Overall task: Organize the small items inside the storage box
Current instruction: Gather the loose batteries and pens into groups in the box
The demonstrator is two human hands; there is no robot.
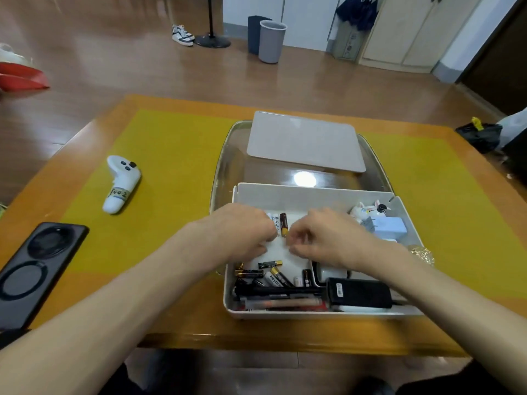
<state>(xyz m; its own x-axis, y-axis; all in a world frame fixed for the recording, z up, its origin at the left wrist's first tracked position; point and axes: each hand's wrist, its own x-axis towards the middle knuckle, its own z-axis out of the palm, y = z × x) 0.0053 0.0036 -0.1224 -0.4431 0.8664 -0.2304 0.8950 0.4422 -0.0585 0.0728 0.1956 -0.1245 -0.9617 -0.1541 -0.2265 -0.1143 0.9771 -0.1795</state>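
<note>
Hands meet over an open white storage box point(313, 192) that sits near the front edge of a wooden table point(182, 105) covered by a yellow mat point(176, 143). The left hand point(242, 229) and right hand point(322, 235) hover close together above the middle of the box, fingers curled downward toward its floor; whether either one pinches anything cannot be told from this angle. Just beyond the knuckles, toward the box's far wall, a brown-and-gold battery point(283, 224) lies beside white batteries point(273, 219). Loose batteries point(266, 273), black, gold and white, are scattered near the box's front left corner. Along the front wall lie black and red pens point(281, 299), with a black charger block point(360, 292) at their right end. In the far right corner stand small white rabbit figurines point(368, 210) next to a pale blue block point(390, 227). A gold, crinkled object point(422, 253) sits just outside the box's right wall. Behind the box, a clear tray point(225, 163) holds the white lid point(305, 141), which rests tilted across it. On the mat's left side lie a white handheld controller point(121, 183) and, near the table's front left corner, a black phone point(37, 269) lying face down.
</note>
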